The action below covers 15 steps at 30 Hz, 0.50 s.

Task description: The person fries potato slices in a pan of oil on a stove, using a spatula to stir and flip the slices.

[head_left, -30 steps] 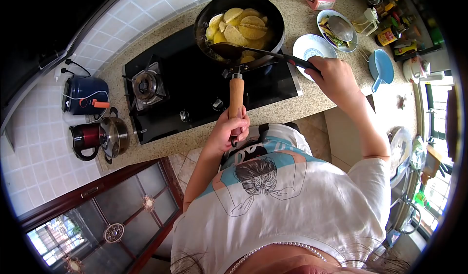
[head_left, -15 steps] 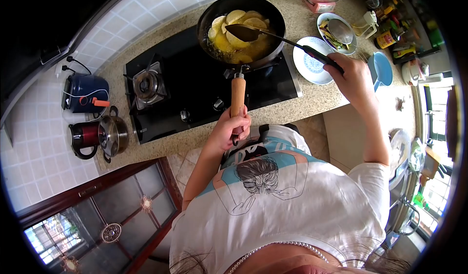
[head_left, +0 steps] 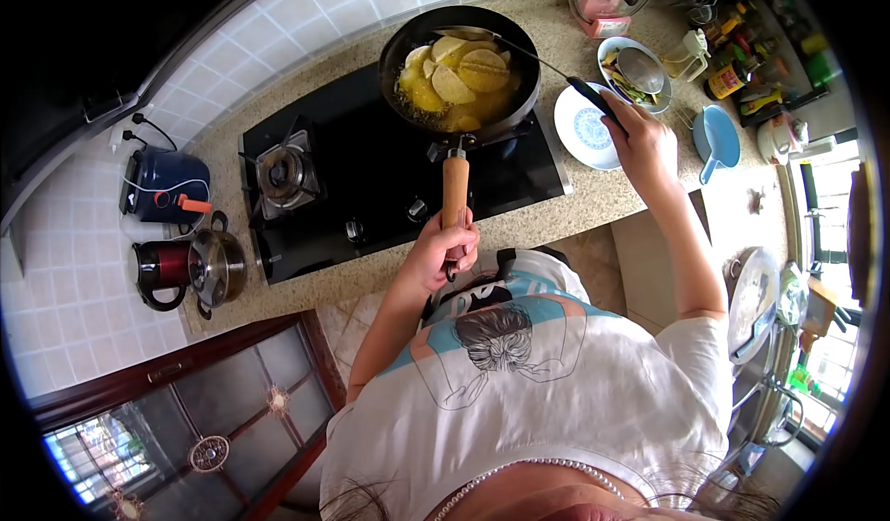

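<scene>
My left hand (head_left: 443, 250) is wrapped round the wooden handle of a dark wok (head_left: 393, 95) on the right side of the gas stove. Pale flat slices (head_left: 451, 84), some half-round, lie in bubbling yellow oil inside it. In my right hand (head_left: 642, 143) is the black handle of a spatula (head_left: 586, 95). Its thin shaft crosses the wok's right rim, and its blade, seen nearly edge-on, is at the far side of the slices. Below the spatula handle, on the counter, sits a white plate (head_left: 577, 130) with a blue pattern.
A bowl (head_left: 607, 50) with a strainer over vegetable pieces stands right of the wok, near a blue ladle-like pan (head_left: 715, 137) and bottles (head_left: 728, 80). Left are a bare burner (head_left: 283, 176), a lidded glass pot (head_left: 219, 266), a kettle (head_left: 158, 266) and a blue appliance (head_left: 167, 180).
The spatula blade has moved from above the middle of the slices to the wok's far side. My right hand has shifted slightly left. My left hand keeps its hold on the wok handle.
</scene>
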Available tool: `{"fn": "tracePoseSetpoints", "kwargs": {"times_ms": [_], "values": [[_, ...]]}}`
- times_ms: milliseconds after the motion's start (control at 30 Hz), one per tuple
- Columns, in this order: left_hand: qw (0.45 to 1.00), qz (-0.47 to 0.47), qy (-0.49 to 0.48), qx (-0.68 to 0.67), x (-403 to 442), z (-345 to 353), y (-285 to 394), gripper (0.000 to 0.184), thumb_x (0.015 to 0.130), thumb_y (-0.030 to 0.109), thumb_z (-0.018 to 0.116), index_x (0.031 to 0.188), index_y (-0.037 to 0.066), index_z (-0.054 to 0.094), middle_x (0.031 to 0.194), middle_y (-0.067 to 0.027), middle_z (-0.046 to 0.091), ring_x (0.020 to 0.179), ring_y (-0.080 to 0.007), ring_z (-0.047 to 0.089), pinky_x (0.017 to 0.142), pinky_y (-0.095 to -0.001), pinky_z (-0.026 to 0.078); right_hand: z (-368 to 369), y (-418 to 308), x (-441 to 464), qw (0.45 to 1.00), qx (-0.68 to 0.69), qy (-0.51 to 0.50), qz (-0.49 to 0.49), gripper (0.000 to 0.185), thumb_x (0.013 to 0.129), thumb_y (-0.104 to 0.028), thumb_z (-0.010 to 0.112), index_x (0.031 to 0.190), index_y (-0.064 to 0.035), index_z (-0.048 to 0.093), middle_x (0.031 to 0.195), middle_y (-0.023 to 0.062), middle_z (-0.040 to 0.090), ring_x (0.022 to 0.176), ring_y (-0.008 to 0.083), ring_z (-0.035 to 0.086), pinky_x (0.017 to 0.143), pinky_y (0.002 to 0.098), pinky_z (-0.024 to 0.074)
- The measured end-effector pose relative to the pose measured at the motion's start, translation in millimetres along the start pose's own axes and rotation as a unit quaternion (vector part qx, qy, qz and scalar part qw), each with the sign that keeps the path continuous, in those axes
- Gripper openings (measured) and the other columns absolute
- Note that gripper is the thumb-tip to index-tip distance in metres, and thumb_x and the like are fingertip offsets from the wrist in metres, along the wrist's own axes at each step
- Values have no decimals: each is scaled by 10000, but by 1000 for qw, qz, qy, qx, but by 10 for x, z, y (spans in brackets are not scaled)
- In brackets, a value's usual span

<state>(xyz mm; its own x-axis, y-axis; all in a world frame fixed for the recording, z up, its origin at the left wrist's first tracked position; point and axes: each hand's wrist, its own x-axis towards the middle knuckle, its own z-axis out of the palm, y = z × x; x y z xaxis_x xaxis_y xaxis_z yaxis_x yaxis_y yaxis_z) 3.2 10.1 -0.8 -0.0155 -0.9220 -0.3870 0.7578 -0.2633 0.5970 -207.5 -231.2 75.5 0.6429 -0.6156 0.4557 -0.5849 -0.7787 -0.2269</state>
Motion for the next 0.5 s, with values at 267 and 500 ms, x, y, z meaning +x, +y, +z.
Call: {"fn": "tracePoseSetpoints", "kwargs": {"times_ms": [267, 500], "values": [[1000, 2, -17, -8, 2, -49, -22, 200, 799, 61, 540, 974, 92, 448, 640, -36, 466, 427, -110, 413, 388, -244, 306, 420, -100, 301, 994, -104, -35, -18, 368, 849, -101, 526, 1208, -155, 584, 744, 97, 580, 666, 294, 631, 577, 400, 499], [1000, 8, -23, -11, 15, -80, -46, 186, 801, 65, 547, 954, 92, 446, 644, -37, 462, 434, -119, 416, 390, -250, 304, 671, -80, 476, 985, -157, -38, -60, 351, 871, -146, 554, 1222, -158, 563, 775, 91, 594, 668, 287, 636, 560, 403, 502]]}}
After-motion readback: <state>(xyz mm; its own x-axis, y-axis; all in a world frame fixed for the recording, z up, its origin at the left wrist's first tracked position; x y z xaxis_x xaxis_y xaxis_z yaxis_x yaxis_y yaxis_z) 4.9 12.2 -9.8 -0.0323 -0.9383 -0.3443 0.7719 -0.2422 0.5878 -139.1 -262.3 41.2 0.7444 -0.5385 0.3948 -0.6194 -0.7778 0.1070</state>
